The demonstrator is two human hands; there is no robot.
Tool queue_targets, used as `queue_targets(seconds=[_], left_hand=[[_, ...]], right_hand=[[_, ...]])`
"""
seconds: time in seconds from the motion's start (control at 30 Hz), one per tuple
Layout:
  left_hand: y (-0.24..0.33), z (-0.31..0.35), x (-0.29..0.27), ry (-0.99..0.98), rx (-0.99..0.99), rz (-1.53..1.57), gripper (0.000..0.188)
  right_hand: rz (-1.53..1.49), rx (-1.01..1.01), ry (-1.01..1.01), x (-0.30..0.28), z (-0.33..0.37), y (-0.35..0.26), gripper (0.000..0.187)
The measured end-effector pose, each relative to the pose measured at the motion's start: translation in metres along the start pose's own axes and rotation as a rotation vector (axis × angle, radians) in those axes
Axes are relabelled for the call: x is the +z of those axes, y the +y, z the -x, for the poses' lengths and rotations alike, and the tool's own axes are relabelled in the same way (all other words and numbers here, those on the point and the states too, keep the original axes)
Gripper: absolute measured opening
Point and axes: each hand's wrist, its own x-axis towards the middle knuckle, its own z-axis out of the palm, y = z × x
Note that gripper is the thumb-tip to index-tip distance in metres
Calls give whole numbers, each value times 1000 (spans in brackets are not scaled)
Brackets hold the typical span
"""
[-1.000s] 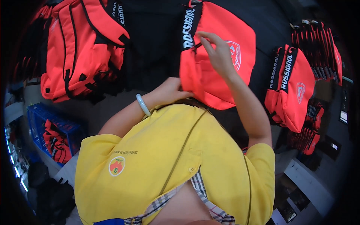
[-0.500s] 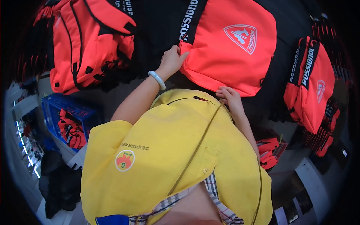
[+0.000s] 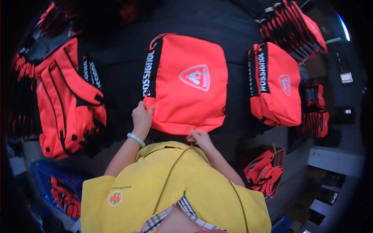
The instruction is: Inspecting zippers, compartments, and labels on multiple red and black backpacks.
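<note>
A bright red bag (image 3: 190, 105) with a white shield emblem and a black side band with pale lettering lies flat on the black-covered table, in front of my body. My left hand (image 3: 142, 121), with a pale bangle on its wrist, grips the bag's near left corner, thumb on top and fingers wrapped round the side. My right hand (image 3: 199, 138) is closed at the bag's near edge, right of the middle. Its fingertips seem to pinch the edge, partly hidden. A thin brown cord (image 3: 168, 178) runs down my yellow top from beside my right hand.
Red backpacks (image 3: 70, 105) are piled at the left, and another red bag (image 3: 283, 85) lies at the right. Beyond it stands a stack of red-and-black bags (image 3: 293, 33). A blue crate (image 3: 40, 171) and a red crate (image 3: 278, 157), both holding red pieces, stand low on either side.
The view has shifted, so the bag, hands and surrounding piles appear lower and mostly farther left. Both hands keep about the same places on the bag.
</note>
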Motion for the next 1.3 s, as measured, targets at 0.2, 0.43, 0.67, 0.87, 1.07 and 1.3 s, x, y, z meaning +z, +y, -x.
queue_targets(seconds=[0.2,0.43,0.67,0.87,1.07,1.3], left_hand=[[-4,-12,12,-5,-92,150,26],[-8,-29,78,-430,-717,1176,28],[100,-18,3,-771,-376,1739,37],[122,-5,-26,-984,-440,1894,54],[118,5,-38,-971,-448,1951,56],[120,21,-45,-1041,-487,1899,54]], right_hand=[[-615,110,35,-4,18,-10,32],[-1177,-43,54,-13,8,2,32],[-1158,-1,-389,6,34,-52,63],[-908,73,-563,15,67,-84,82],[-720,182,-573,13,82,-100,80],[-1135,167,-562,21,104,-118,82]])
